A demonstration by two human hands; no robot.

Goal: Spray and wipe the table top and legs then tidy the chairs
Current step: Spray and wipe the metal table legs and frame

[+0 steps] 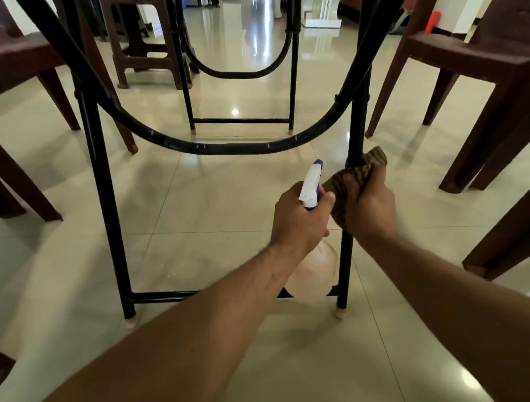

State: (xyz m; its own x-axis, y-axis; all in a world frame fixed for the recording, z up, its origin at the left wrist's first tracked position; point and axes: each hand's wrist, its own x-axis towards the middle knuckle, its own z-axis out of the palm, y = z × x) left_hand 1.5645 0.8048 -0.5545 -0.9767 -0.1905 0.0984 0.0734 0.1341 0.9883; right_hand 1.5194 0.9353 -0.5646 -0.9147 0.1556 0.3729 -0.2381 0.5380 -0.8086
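Leg-wiping step. Right hand (369,207) wraps striped cloth (343,185) tight around black table leg (355,136), right of centre. Left hand (300,220) closed on spray bottle (311,186), just beside. Next: slide cloth down toward the foot. 2 brown chairs (475,67) flank the frame; curved brace (221,147) crosses above.

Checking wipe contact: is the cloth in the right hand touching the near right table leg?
Touching. The head view shows the striped cloth wrapped around the black table leg, with the right hand clamping it on; the leg vanishes into the cloth with no gap.
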